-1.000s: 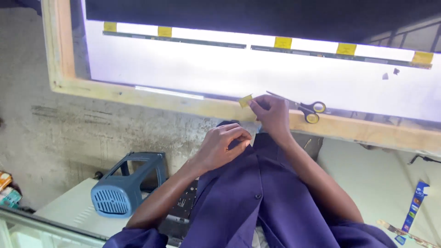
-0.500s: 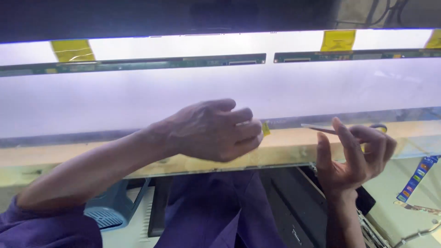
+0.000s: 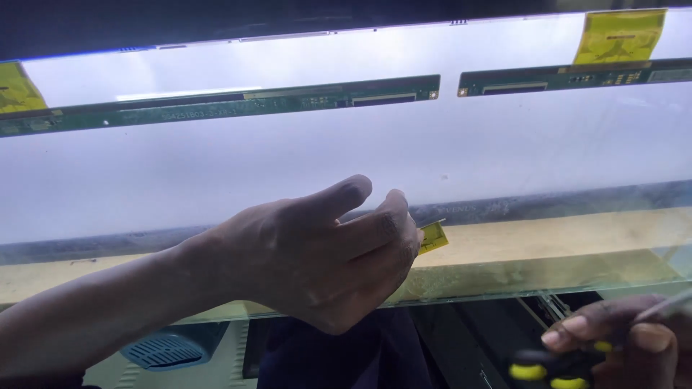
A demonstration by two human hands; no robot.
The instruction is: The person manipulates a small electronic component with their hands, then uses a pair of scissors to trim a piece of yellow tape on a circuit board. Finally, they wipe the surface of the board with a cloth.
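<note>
Beneath my arms, dark cloth on my lap (image 3: 339, 353) and a blue grille (image 3: 169, 349) sit low and close, under the edge of the bench. At the bottom right my right hand (image 3: 620, 346) is curled around a tool with a black and yellow handle (image 3: 548, 369); a thin metal shank runs off toward the frame edge, so I cannot tell what kind of tip it has. The fist is closed on that handle, held below and apart from the panel.

Just beyond, my left hand (image 3: 324, 252) reaches over the wooden frame rail (image 3: 577, 245) and pinches a small yellow tape tab (image 3: 432, 236) between fingertips and thumb, right at the near edge of the lit white panel (image 3: 360, 151). The tab seems half lifted, touching the dark strip along the panel's border.

My worry is the pull: tugged sharply, the tab could tear or drag whatever thin layer it sticks to, and I judge that edge to be fragile. The tool, if brought up carelessly, could scratch the glowing sheet.

Farther off, two green circuit strips (image 3: 288, 101) lie along the far side, with another yellow tape piece (image 3: 620, 34) above the right one; leaning my forearm on the sheet could stress them.
</note>
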